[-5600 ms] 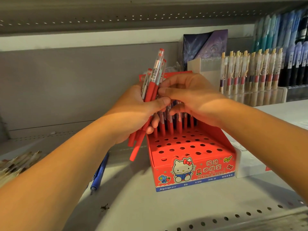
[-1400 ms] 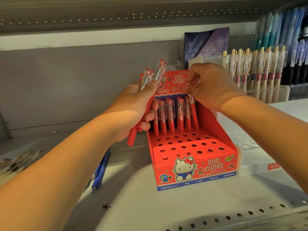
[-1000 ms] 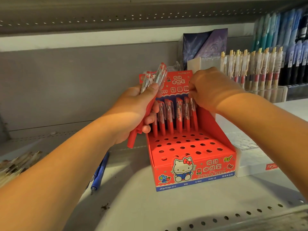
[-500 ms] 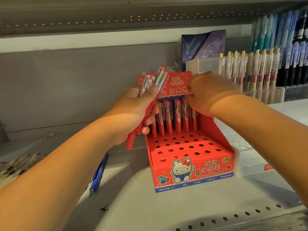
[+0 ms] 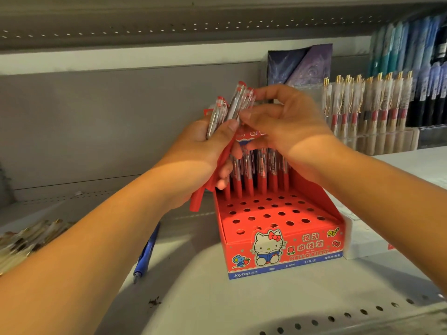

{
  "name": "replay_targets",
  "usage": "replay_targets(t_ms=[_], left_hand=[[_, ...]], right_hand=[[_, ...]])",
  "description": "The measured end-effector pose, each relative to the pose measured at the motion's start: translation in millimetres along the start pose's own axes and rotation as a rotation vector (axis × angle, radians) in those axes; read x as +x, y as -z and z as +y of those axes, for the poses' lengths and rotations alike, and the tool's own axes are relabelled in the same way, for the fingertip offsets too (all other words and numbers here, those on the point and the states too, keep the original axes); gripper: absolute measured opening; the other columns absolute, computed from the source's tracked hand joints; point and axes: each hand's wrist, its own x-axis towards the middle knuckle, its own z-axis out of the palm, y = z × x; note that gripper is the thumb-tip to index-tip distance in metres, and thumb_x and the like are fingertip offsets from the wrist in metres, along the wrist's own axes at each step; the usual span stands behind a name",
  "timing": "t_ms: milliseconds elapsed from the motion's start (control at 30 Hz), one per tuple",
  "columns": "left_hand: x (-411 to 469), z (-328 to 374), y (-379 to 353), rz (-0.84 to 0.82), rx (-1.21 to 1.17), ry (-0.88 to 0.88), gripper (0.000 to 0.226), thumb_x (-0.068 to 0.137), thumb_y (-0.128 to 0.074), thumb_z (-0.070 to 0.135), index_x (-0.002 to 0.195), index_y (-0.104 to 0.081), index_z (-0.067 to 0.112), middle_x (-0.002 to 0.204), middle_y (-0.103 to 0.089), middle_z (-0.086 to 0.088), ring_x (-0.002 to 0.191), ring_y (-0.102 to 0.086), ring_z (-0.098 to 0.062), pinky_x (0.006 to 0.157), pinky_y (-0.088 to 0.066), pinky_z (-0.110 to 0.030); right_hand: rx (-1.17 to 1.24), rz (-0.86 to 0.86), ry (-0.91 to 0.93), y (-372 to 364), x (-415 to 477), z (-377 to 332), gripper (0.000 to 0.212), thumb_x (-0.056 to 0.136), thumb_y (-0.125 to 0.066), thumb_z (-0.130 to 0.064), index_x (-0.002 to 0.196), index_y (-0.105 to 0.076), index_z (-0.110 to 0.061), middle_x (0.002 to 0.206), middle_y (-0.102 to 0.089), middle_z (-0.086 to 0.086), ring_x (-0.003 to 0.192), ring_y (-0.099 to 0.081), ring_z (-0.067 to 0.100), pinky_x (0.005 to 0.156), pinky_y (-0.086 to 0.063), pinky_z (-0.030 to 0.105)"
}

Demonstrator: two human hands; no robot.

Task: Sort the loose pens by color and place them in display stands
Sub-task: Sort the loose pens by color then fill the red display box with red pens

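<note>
The left hand (image 5: 205,151) is wrapped around a bunch of red pens (image 5: 229,110), thumb pressed across their clear barrels, their red grips hanging below the fist beside the red stand (image 5: 278,238). The right hand (image 5: 285,122) meets the bunch from the right, thumb and forefinger pinching the upper end of one pen while the other fingers curl loosely. Both hands hover just above the back of the stand, which sits on the grey shelf (image 5: 217,301). A row of red pens (image 5: 261,172) stands upright in the stand's rearmost holes; the holes in front are bare. A blue pen (image 5: 145,255) lies on the shelf left of the stand, under the left forearm.
</note>
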Motion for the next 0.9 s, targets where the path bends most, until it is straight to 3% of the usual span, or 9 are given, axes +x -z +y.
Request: replay_targets(t_ms=[200, 300, 400, 533, 633, 800, 900], left_hand=[[1, 1, 2, 0.071, 0.042, 0.033, 0.023, 0.105, -0.044, 0.028, 0.090, -0.055, 0.014, 0.071, -0.064, -0.004, 0.045, -0.049, -0.016, 0.038, -0.041, -0.024], [4, 0, 4, 0.169, 0.150, 0.071, 0.019, 0.104, -0.043, 0.028, 0.095, -0.058, 0.020, 0.076, -0.068, -0.004, 0.048, -0.060, -0.016, 0.039, -0.047, -0.025], [10, -2, 8, 0.302, 0.242, 0.095, 0.015, 0.103, -0.045, 0.025, 0.095, -0.056, 0.020, 0.079, -0.065, -0.005, 0.044, -0.059, -0.012, 0.039, -0.047, -0.023], [14, -4, 17, 0.403, 0.354, 0.065, 0.017, 0.102, -0.047, 0.024, 0.099, -0.058, 0.013, 0.075, -0.064, -0.002, 0.044, -0.052, -0.012, 0.038, -0.044, -0.019], [14, -5, 18, 0.398, 0.361, 0.036, 0.018, 0.101, -0.050, 0.028, 0.098, -0.059, 0.013, 0.067, -0.062, 0.003, 0.044, -0.048, -0.014, 0.036, -0.040, -0.019], [13, -5, 17, 0.358, 0.324, 0.010, 0.016, 0.098, -0.056, 0.031, 0.092, -0.062, 0.017, 0.059, -0.059, 0.006, 0.042, -0.041, -0.013, 0.041, -0.034, -0.022], [13, -4, 17, 0.345, 0.304, 0.031, 0.020, 0.098, -0.056, 0.032, 0.090, -0.061, 0.015, 0.061, -0.057, 0.003, 0.045, -0.040, -0.016, 0.046, -0.034, -0.026]], right_hand=[[0.174, 0.129, -0.030, 1, 6, 0, 0.027, 0.088, -0.063, 0.006, 0.110, -0.054, -0.007, 0.077, -0.070, 0.006, 0.066, -0.072, 0.018, 0.062, -0.058, 0.027], [0.228, 0.201, -0.004, 7, 9, -1, 0.034, 0.090, -0.059, 0.009, 0.114, -0.047, -0.013, 0.073, -0.072, 0.002, 0.067, -0.073, 0.019, 0.060, -0.058, 0.029], [0.201, 0.235, 0.020, 13, 11, 0, 0.032, 0.092, -0.056, 0.009, 0.107, -0.045, -0.017, 0.069, -0.073, -0.002, 0.065, -0.073, 0.017, 0.059, -0.059, 0.030], [-0.011, 0.149, 0.027, 13, 12, 6, 0.036, 0.090, -0.057, 0.011, 0.105, -0.046, -0.019, 0.076, -0.070, 0.007, 0.065, -0.072, 0.020, 0.057, -0.061, 0.036], [-0.183, 0.043, 0.011, 7, 10, 14, 0.041, 0.088, -0.061, 0.010, 0.093, -0.050, -0.030, 0.069, -0.068, 0.000, 0.067, -0.072, 0.020, 0.058, -0.061, 0.041], [-0.253, -0.069, -0.018, 1, 7, 28, 0.047, 0.087, -0.064, 0.008, 0.086, -0.052, -0.038, 0.075, -0.067, 0.009, 0.066, -0.070, 0.019, 0.058, -0.061, 0.042], [-0.259, -0.106, -0.013, 1, 6, 30, 0.044, 0.087, -0.063, 0.008, 0.088, -0.053, -0.035, 0.063, -0.065, 0.000, 0.063, -0.069, 0.018, 0.057, -0.061, 0.041]])
